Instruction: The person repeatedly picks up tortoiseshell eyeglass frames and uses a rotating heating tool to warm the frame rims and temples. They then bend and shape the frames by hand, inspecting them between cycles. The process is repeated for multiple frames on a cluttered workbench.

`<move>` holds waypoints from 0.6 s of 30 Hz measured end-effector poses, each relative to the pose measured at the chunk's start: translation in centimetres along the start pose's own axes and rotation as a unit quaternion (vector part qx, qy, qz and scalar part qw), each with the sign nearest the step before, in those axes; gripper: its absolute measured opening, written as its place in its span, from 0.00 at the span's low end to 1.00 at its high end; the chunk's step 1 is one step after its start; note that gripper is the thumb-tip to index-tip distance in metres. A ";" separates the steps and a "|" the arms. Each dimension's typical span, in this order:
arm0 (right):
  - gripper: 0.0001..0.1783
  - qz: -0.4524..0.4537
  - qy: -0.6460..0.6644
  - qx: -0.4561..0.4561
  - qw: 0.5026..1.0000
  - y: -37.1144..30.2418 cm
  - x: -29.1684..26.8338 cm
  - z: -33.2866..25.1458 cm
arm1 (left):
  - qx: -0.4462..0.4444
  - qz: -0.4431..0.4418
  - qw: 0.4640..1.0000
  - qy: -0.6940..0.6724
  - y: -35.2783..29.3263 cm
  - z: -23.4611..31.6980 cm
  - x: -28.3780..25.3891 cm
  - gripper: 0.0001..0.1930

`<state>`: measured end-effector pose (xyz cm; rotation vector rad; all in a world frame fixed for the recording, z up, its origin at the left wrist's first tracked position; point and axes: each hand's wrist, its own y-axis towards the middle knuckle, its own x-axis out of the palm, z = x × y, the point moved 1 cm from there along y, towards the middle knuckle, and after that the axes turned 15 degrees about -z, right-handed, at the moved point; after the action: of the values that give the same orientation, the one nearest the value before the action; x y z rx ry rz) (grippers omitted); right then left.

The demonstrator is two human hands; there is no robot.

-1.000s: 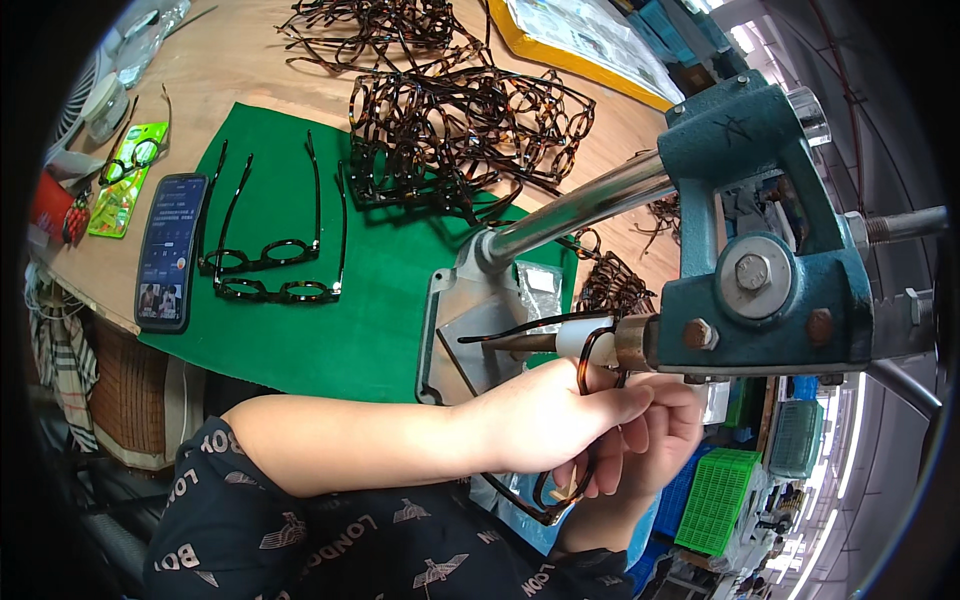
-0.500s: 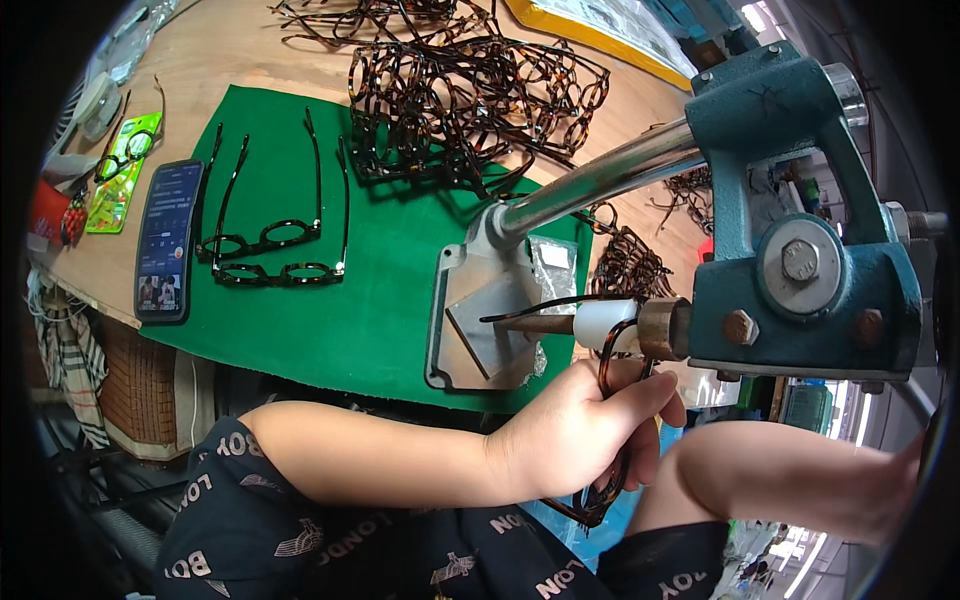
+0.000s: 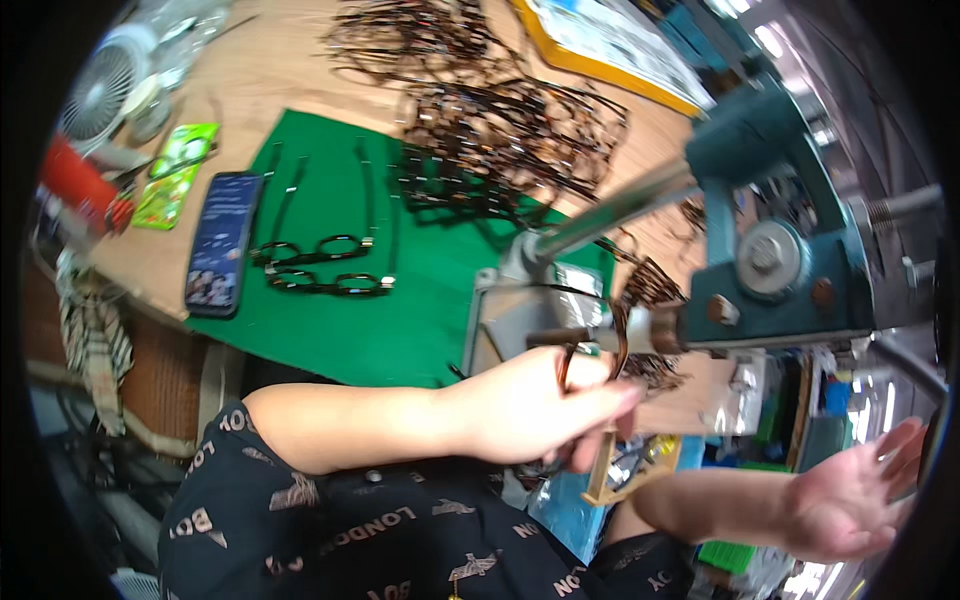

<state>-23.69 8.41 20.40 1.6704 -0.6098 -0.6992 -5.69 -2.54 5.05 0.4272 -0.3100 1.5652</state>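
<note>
My left hand [image 3: 540, 405] is closed around a tortoiseshell eyeglass frame [image 3: 623, 338], just under the end of the teal hand press [image 3: 705, 200]. Part of the frame is hidden by my fingers, and motion blurs the rest; one dark temple reaches left over the press's grey base [image 3: 487, 325]. At the far right, below the press head, my right hand [image 3: 845, 505] is held palm up with its fingers apart and nothing in it.
Two dark-rimmed glasses [image 3: 335, 283] lie on a green mat [image 3: 340, 340], beside a phone [image 3: 222, 240]. Behind them is a heap of tortoiseshell frames [image 3: 510, 130]. A small fan [image 3: 100, 95] and a green packet [image 3: 180, 170] are at the left, a yellow-edged package [image 3: 620, 50] at the back.
My left hand has drawn the frame slightly left and up. My right hand has come into fuller view with its fingers spread. The whole view has shifted and blurred.
</note>
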 end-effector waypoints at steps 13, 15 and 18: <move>0.25 -0.098 -0.018 0.321 0.942 -12.9 -2.2 3.4 | -0.276 0.230 0.760 0.542 -12.9 -1.4 -8.1 0.25; 0.26 -0.119 -0.036 0.335 0.934 -13.4 -2.5 3.2 | -0.308 0.333 0.624 0.636 -13.4 -0.3 -9.0 0.20; 0.26 -0.108 -0.036 0.361 0.926 -14.4 -2.4 2.6 | -0.160 0.429 0.540 0.707 -12.2 1.4 -10.1 0.13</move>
<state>-26.83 11.27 6.23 2.4327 -0.8031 -0.7419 6.64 -11.67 0.92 -1.5619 0.5928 2.1829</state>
